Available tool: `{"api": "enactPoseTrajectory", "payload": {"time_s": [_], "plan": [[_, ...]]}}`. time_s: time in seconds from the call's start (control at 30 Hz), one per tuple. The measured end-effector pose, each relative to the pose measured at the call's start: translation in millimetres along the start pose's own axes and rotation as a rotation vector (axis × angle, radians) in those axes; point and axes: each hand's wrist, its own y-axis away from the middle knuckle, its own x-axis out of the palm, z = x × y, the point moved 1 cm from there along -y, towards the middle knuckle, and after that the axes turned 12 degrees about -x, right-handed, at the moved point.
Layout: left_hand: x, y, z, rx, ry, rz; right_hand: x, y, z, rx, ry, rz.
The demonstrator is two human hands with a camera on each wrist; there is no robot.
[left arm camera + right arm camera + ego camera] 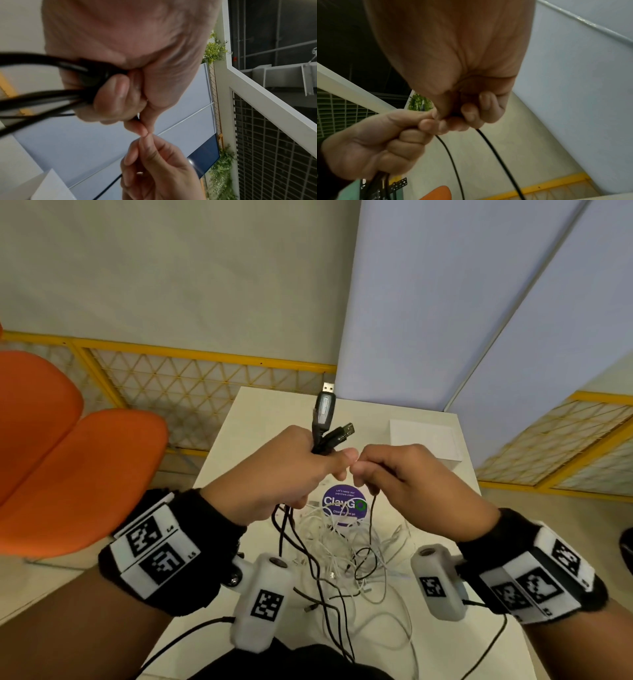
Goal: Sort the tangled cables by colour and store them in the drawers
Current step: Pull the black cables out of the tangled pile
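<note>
My left hand point(291, 470) is raised above the table and grips a bundle of black cables point(322, 436), their USB plugs sticking up out of the fist. The same black cables point(51, 97) run out of the curled left fingers in the left wrist view. My right hand point(394, 470) is fingertip to fingertip with the left and pinches a thin black cable point(371, 522), which hangs down to the table. That thin black cable point(496, 155) drops from the right hand's curled fingers point(471, 112). A tangle of white cables point(342, 546) lies on the table below both hands.
The small white table point(260, 422) carries a white box point(424, 443) at the back right and a round purple sticker point(342, 501). An orange chair point(68, 460) stands to the left. A yellow mesh fence point(205, 381) and blue-white panels point(445, 302) are behind.
</note>
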Motion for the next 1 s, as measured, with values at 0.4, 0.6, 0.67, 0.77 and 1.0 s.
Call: {"api": "enactPoseTrajectory", "payload": {"time_s": [0.4, 0.6, 0.67, 0.77, 1.0], "plan": [[-33, 39, -22, 0.37, 0.376, 0.129, 68, 33, -127, 0.246, -0.133, -0.047], [-45, 67, -37, 0.528, 0.515, 0.165, 100, 56, -174, 0.378, -0.092, -0.046], [-48, 74, -42, 0.562, 0.536, 0.176, 107, 62, -185, 0.42, -0.089, -0.031], [-52, 73, -45, 0.552, 0.523, 0.145, 113, 67, -194, 0.478, -0.081, -0.004], [-40, 44, -27, 0.306, 0.477, 0.025, 93, 44, -158, 0.37, -0.087, -0.081]]}}
